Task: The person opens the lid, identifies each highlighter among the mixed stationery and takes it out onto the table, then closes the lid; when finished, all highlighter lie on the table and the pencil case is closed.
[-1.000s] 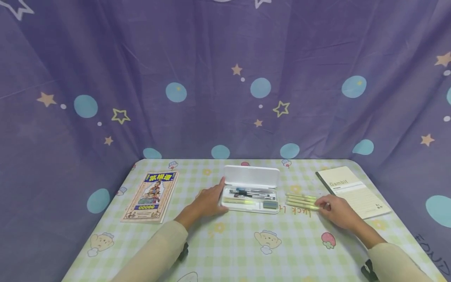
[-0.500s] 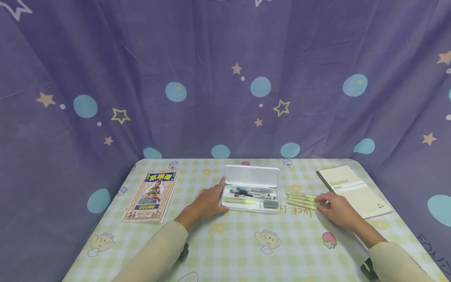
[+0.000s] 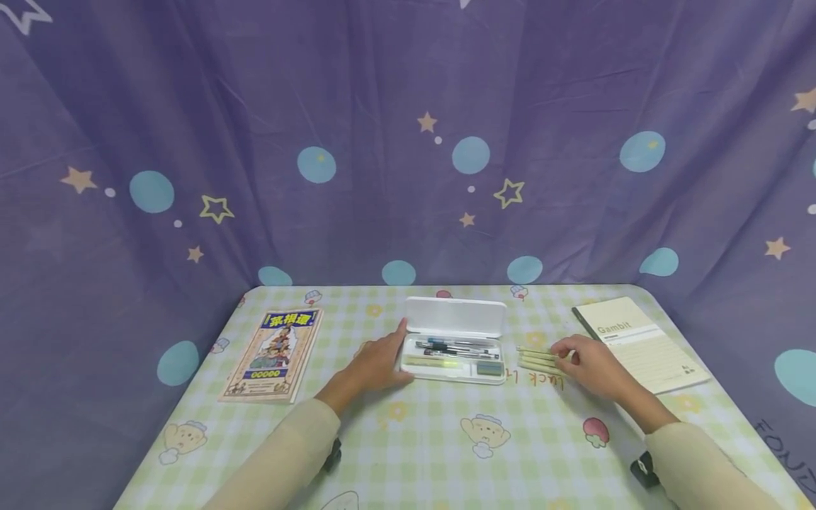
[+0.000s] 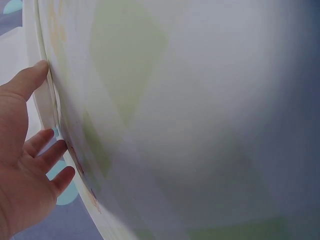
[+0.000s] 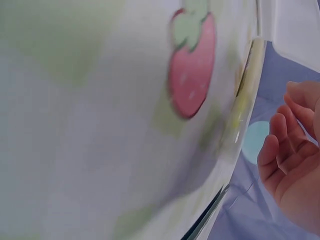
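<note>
An open white pencil case [image 3: 455, 319] stands mid-table with several pens [image 3: 455, 349] and a blue-grey block [image 3: 490, 369] inside. My left hand [image 3: 376, 363] holds the case's left end, thumb at the near corner and forefinger reaching up its side; the left wrist view shows the thumb [image 4: 37, 75] on its edge. Just right of the case lie several slim yellow pens [image 3: 535, 360] side by side. Over their right ends is my right hand [image 3: 593, 365], loosely curled. In the right wrist view its fingers [image 5: 280, 127] stand apart from the tabletop, and no pen shows in them.
A book [image 3: 274, 354] with a colourful cover lies at the left of the table. A cream notebook [image 3: 644, 343] with a dark spine lies at the right, beside my right hand. A checked cloth [image 3: 433, 453] covers the table, and a purple curtain [image 3: 357, 234] hangs behind.
My right hand has lifted slightly and shifted up and left over the yellow pens. The left hand and the pencil case have stayed in place.
</note>
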A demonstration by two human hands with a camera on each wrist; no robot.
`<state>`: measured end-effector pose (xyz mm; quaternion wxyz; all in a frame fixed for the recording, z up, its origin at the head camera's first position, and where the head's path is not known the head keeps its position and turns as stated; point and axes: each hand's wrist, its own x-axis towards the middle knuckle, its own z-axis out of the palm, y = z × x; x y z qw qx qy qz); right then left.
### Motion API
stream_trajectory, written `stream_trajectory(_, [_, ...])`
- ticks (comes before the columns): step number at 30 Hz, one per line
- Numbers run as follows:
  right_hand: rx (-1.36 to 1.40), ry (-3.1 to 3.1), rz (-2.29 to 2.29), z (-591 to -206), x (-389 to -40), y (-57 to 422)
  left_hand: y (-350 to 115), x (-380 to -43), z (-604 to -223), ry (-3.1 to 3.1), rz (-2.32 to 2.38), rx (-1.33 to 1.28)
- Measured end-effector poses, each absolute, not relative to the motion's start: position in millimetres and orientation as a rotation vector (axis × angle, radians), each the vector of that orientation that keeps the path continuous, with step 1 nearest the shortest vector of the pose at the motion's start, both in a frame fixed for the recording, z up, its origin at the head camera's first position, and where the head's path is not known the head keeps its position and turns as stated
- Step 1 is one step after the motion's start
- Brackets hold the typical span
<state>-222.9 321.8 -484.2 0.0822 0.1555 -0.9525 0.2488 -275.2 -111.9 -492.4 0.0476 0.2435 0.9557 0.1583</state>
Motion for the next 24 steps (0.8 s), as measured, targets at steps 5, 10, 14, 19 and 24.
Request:
stream_trajectory(5, [0.457, -2.846, 0.761, -482.4, -227.3, 309.7, -111.4, -275.2, -491.5, 2.911, 0.487, 0.733])
stream_trajectory(10, [0.501, -2.802, 0.829, -481.1, -232.3, 293.6, -111.4, -275.2, -491.0, 2.911, 0.500, 0.734])
stream_trajectory(14, [0.529, -2.799, 0.853, -483.4, -236.2, 280.3, -111.9, -275.1, -491.7, 2.912, 0.492, 0.739])
stream_trajectory(19, [0.553, -2.824, 0.894, -485.1, -239.4, 265.2, -112.2, -274.3, -491.6, 2.912, 0.507, 0.745])
stream_trajectory(24, [0.617, -2.827, 0.913, -485.5, -242.4, 251.1, -112.1, -274.4, -491.0, 2.919, 0.518, 0.757])
